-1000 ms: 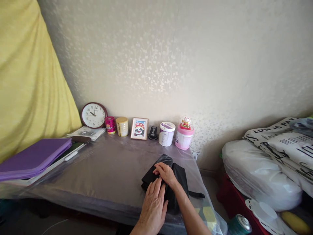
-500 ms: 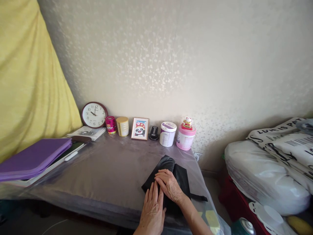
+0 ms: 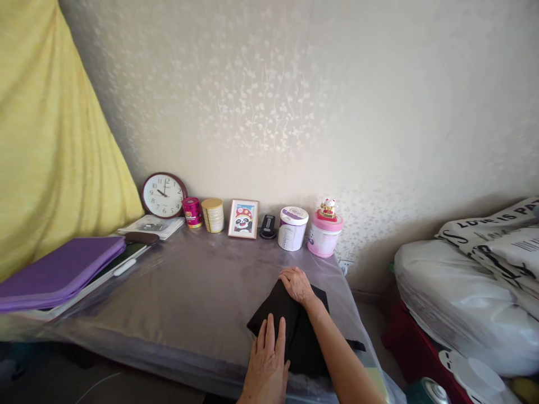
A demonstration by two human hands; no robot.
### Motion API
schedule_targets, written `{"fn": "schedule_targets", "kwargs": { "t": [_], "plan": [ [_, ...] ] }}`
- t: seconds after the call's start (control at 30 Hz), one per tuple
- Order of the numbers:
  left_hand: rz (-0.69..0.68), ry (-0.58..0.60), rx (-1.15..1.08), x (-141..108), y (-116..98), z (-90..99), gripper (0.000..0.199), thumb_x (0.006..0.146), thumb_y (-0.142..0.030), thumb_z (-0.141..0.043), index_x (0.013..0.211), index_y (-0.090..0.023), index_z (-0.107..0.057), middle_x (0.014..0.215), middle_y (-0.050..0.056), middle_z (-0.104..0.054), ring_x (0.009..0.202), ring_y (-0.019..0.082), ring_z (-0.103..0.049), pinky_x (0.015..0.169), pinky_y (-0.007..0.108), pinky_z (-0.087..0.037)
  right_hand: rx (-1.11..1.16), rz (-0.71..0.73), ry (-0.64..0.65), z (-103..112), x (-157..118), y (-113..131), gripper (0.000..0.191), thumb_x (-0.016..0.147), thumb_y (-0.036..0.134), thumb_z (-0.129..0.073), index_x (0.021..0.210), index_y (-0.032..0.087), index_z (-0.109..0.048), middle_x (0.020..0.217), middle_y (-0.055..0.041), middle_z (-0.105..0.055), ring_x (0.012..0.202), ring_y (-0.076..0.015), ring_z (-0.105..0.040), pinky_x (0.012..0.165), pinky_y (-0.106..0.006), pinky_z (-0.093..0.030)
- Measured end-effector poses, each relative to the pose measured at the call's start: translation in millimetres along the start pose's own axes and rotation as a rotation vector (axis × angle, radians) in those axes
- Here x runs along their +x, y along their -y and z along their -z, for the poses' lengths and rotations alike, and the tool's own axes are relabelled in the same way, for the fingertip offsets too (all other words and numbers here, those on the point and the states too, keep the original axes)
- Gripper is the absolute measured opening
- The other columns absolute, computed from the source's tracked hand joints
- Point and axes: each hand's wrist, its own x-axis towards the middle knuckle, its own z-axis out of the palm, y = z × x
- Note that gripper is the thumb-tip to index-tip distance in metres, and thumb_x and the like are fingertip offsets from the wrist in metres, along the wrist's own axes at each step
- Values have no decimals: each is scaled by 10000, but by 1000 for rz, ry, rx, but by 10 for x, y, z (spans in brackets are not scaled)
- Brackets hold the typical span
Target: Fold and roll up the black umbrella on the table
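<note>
A black folded fabric item, with a short strap sticking out on its right, lies on the table near the front right corner. I cannot tell whether it is a bag or a garment. My left hand rests open on its near left part, fingers stretched forward and pressed flat. At the far edge of the fabric my right hand lies palm down, its fingers laid over the top corner. Both hands touch the fabric, and they are apart from each other.
The table has a clear plastic cover. Along the wall stand a clock, a pink can, a yellow-lidded tub, a picture frame, a white tub and a pink tub. Purple folders lie left.
My right hand has slid forward, away from my left hand, to the fabric's far edge. The raised far fold of the fabric now lies flatter. My left hand stays near its place.
</note>
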Motion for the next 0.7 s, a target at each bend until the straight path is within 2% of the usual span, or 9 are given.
{"fn": "schedule_targets", "kwargs": {
  "t": [0.1,0.2,0.33,0.43,0.5,0.6,0.7],
  "plan": [
    [9,13,-7,2,5,11,711,745,-131,-405,1403,-179,-142,1471,120,-147,1322,297,-230,994,439,-355,-7,-56,-13,-14,52,-66,262,864,243,-434,773,255,-679,937,-24,-694,913,-182,-593,868,-301,-383],
    [-4,-1,-14,2,16,-6,706,742,-139,-408,1401,-167,-157,1470,111,-150,1323,294,-229,999,429,-355,-26,-146,-69,-16,65,-122,278,872,236,-407,780,230,-668,891,-74,-692,881,-209,-610,836,-324,-401],
    [-31,-47,-9,0,33,-52,676,767,-180,-415,1398,-154,-173,1464,127,-169,1319,299,-238,998,438,-357,-40,-254,-165,72,-30,-195,284,883,242,-368,875,200,-649,939,-96,-676,948,-217,-597,892,-343,-380],
    [-46,-99,5,2,38,-88,630,812,-257,-407,1393,-136,-192,1452,149,-212,1304,303,-274,1002,448,-358,-40,-311,-229,202,-244,-290,287,868,262,-375,999,172,-613,1042,-100,-645,1034,-216,-559,937,-343,-361],
    [-50,-138,24,6,43,-116,589,840,-271,-376,1388,-136,-209,1443,151,-247,1296,297,-295,1003,447,-362,-21,-375,-273,286,-449,-377,311,849,280,-378,1025,152,-600,1048,-112,-640,1020,-221,-568,907,-341,-397],
    [-56,-190,49,12,57,-158,547,855,-226,-328,1384,-141,-218,1434,150,-274,1292,291,-304,997,448,-373,67,-505,-355,361,-786,-499,325,816,319,-390,998,163,-609,1008,-104,-655,924,-217,-612,834,-331,-449],
    [-79,-207,44,9,78,-180,542,859,-209,-302,1385,-130,-200,1427,157,-284,1291,288,-307,990,447,-382,90,-571,-370,366,-1070,-542,320,791,364,-411,943,184,-627,943,-90,-675,882,-229,-627,809,-341,-458]
  ]
}}
